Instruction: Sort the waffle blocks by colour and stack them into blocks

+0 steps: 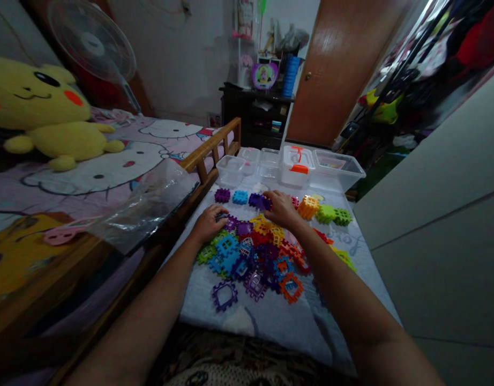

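A heap of colourful plastic interlocking tiles with notched edges lies on a light cloth in front of me. My left hand is at the heap's left side, beside purple tiles, thumb and fingers apart. My right hand reaches past the heap, its fingers on a dark blue-purple tile at the end of a dark blue group. In the same row are a purple stack, a light blue stack, a yellow-orange stack and green stacks. My right palm partly hides pink tiles.
Clear plastic boxes line the far end of the table, one with an orange-latched lid. To the left, a wooden rail borders a bed with a plastic bag and a yellow plush toy. A pale cabinet stands at right.
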`<state>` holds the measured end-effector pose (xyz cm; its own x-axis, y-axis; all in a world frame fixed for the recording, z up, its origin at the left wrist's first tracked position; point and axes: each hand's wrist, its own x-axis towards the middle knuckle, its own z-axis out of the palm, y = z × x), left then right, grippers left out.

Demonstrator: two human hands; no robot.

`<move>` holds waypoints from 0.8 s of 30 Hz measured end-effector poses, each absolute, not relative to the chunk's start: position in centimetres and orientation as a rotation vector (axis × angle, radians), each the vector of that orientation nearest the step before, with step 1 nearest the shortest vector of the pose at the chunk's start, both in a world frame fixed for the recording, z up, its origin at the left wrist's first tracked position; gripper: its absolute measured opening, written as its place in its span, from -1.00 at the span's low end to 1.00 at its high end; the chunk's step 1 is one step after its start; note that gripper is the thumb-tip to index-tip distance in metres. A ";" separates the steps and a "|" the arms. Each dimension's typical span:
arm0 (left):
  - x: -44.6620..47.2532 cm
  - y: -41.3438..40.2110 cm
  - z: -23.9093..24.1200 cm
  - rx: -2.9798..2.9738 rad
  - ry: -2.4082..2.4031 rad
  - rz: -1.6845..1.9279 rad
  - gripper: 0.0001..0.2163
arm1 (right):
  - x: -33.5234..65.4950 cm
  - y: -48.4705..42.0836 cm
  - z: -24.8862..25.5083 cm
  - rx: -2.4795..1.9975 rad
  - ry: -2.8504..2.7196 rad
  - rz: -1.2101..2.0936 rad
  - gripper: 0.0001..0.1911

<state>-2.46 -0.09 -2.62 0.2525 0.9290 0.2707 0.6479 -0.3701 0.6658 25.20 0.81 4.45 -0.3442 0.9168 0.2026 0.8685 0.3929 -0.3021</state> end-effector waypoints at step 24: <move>-2.5 -0.1 -2.6 2.089 1.436 0.907 -0.80 | 22.5 6.0 2.6 -1.742 -2.387 0.157 -0.42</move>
<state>-2.48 -0.12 -2.65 0.2432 0.9330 0.2652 0.6404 -0.3598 0.6785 22.51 6.01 2.61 -0.2962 0.9514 0.0843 0.9322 0.3072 -0.1914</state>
